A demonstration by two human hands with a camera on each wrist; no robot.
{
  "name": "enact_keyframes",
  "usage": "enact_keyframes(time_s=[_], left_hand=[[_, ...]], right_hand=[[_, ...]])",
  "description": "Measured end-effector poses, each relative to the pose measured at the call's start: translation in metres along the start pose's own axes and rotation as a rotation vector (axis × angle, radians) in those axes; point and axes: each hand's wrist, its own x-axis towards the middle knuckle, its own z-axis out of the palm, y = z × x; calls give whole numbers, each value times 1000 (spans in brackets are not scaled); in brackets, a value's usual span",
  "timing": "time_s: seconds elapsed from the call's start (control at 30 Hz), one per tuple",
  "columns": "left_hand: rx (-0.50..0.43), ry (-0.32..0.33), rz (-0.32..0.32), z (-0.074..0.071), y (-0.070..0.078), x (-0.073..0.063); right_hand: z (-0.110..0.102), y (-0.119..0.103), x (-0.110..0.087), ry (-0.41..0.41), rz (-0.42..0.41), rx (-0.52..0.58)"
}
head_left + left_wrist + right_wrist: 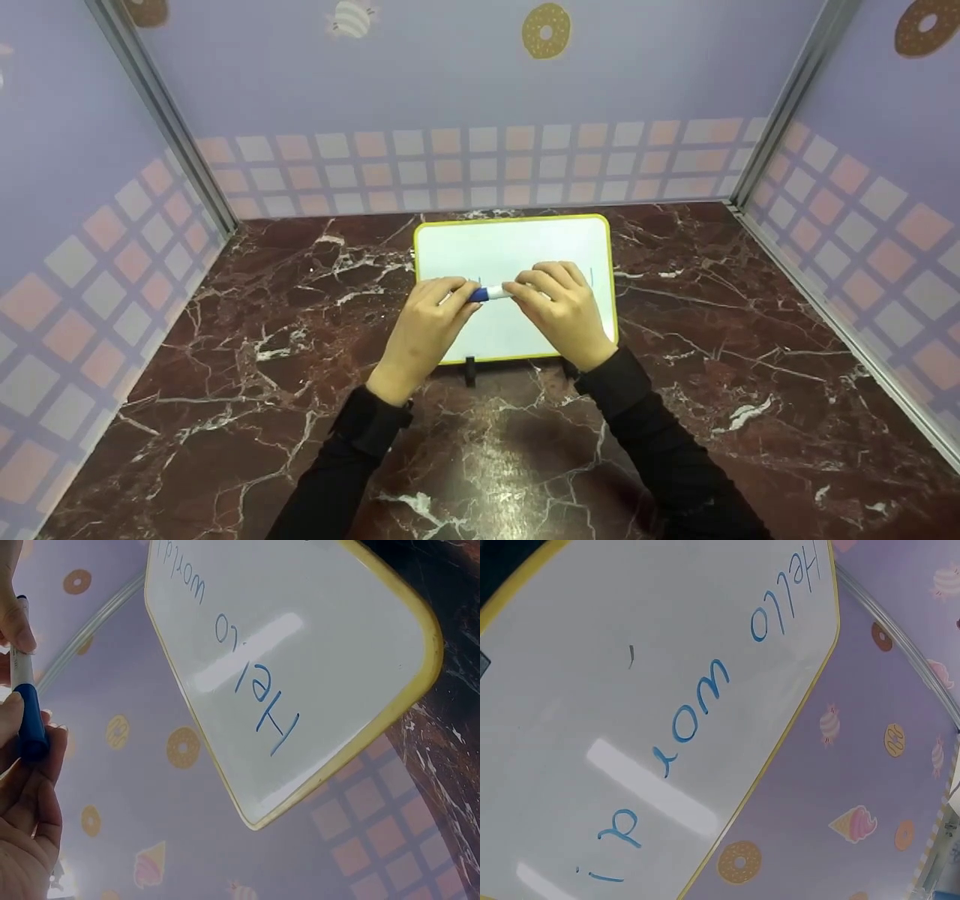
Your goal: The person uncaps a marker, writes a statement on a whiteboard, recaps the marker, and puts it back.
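Note:
Both hands meet in front of a yellow-framed whiteboard (517, 244) and hold a marker (496, 292) between them. My left hand (424, 319) pinches its blue cap end, while the right hand (562, 304) grips the white barrel. Seen from the left wrist, the blue cap (31, 720) meets the barrel, and the left fingers (45, 817) curl around it. Blue handwriting (684, 724) on the board reads roughly "Hello world!" with an exclamation mark at its end. Neither hand shows in the right wrist view.
The board stands tilted on small black feet (470, 371) upon a dark red marbled table (300, 420). Purple wall panels (450, 82) with pink and white squares and sweets enclose the back and sides. Metal strips (161, 112) run along the panel corners.

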Motion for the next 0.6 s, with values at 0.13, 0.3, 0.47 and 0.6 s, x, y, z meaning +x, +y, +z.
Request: enact_keyframes(time_s=[0.13,0.3,0.47,0.6], left_hand=[[-29,-11,-35,-2,-2,0],[16,18,-72,-5,-12,1],[114,-6,-183,-8,-29,-1],[156,-105,-326,-9,-44,-6]], right_hand=[[-4,3,1,-1,34,21],[-12,17,2,40,179,55],[-25,37,-1,84,374,63],[-38,53,-5,118,517,68]])
